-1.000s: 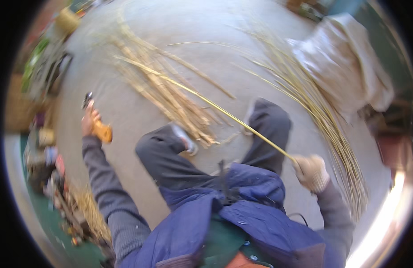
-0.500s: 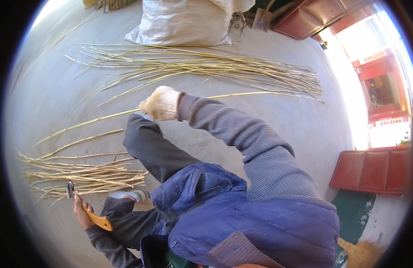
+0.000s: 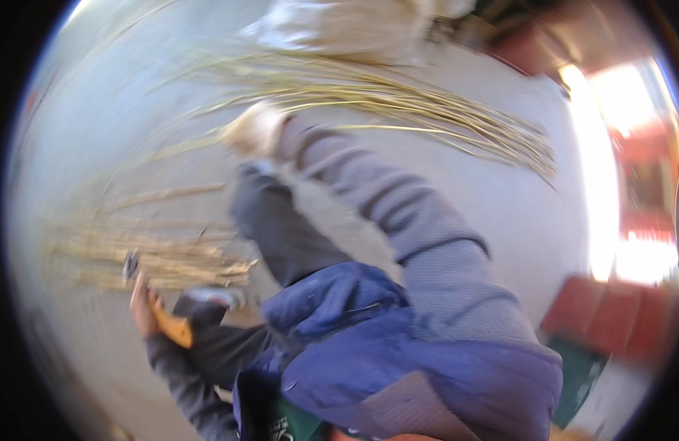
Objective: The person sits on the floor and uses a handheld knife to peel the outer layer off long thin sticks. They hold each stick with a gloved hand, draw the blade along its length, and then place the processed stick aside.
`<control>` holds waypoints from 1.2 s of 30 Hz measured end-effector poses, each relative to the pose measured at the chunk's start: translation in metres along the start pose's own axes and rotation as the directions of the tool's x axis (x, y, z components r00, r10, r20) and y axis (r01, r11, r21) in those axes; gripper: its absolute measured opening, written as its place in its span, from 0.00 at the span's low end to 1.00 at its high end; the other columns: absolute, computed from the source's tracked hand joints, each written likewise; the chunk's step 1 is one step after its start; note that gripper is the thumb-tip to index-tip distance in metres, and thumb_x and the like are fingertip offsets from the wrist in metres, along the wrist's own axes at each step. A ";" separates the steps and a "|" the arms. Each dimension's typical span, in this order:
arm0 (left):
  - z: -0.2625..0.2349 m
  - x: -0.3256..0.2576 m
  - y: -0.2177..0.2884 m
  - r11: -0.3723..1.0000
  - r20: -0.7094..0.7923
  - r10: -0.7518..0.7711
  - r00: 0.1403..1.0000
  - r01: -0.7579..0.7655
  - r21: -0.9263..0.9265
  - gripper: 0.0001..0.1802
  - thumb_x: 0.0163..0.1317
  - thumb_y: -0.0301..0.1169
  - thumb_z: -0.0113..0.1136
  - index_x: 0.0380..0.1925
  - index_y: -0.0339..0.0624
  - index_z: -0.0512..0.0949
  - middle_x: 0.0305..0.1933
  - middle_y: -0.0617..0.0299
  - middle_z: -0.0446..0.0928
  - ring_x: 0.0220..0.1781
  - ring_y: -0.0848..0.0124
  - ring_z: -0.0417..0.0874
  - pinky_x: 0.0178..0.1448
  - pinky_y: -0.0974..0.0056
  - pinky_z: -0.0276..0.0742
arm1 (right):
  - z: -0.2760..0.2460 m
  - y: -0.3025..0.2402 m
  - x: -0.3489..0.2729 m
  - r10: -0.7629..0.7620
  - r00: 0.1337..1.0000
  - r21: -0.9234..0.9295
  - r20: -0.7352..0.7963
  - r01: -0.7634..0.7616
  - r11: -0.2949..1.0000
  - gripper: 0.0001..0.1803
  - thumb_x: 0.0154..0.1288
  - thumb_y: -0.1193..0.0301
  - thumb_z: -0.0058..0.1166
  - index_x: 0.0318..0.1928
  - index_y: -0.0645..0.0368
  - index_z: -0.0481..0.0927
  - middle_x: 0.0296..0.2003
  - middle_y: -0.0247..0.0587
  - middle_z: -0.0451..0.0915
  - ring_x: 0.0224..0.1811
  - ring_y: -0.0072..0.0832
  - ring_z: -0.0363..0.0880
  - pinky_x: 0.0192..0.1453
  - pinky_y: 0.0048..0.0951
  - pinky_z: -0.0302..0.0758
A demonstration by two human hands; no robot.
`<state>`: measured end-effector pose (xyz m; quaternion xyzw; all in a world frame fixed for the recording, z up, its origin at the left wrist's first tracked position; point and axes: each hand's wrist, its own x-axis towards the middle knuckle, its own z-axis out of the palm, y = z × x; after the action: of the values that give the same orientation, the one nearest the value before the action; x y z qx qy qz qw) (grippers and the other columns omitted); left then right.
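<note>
My right hand, in a pale knit glove, is closed around a long thin yellowish stalk above my knee. The stalk runs out to both sides of the glove, its left part blurred. Low at the left, my bare left hand grips a cutting tool with an orange wooden handle and a dark metal head, too blurred to tell its exact kind. Beyond the glove lies a loose bundle of long yellow-green stalks on the floor. Shorter, browner stalks lie in a pile near my left hand.
A large white sack stands behind the long bundle. Red padded seats are at the right, with another red piece of furniture at the far right. My bent legs and shoe sit between the piles.
The view has shifted and blurred. My right hand, still holding the stalk, sits slightly higher above my knee. My left hand keeps the tool and appears a little higher in the picture.
</note>
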<state>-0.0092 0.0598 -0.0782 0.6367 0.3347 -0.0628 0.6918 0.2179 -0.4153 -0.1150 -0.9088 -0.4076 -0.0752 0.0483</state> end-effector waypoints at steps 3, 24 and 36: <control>0.018 -0.021 0.003 0.995 0.095 0.094 0.991 -0.096 0.021 0.10 0.77 0.40 0.66 0.42 0.49 0.80 0.29 0.74 0.69 0.24 0.82 0.69 0.25 0.74 0.66 | -0.025 0.046 0.013 0.205 0.979 -0.203 0.017 -0.197 0.959 0.06 0.67 0.71 0.58 0.41 0.46 0.86 0.37 0.40 0.89 0.39 0.39 0.90 0.35 0.44 0.83; 0.012 -0.046 0.007 0.795 0.215 0.348 0.912 -0.409 0.448 0.23 0.69 0.43 0.74 0.49 0.35 0.79 0.35 0.55 0.82 0.36 0.67 0.86 0.41 0.60 0.82 | -0.064 -0.246 0.149 -0.207 0.812 0.836 0.546 -0.546 0.059 0.20 0.78 0.63 0.65 0.59 0.66 0.84 0.46 0.41 0.88 0.45 0.24 0.88 0.50 0.26 0.86; -0.026 -0.061 0.042 0.954 -0.127 0.168 0.978 -0.194 -0.228 0.24 0.78 0.39 0.64 0.63 0.32 0.73 0.32 0.64 0.78 0.24 0.77 0.77 0.28 0.71 0.77 | 0.201 -0.231 0.144 0.319 0.576 0.655 0.752 -0.704 -0.274 0.22 0.79 0.53 0.58 0.53 0.60 0.87 0.39 0.41 0.90 0.41 0.28 0.89 0.51 0.30 0.84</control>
<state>-0.0444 0.0712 -0.0088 0.5791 0.3162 0.0755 0.7476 0.1592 -0.1261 -0.2816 -0.6886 0.1016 0.3801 0.6091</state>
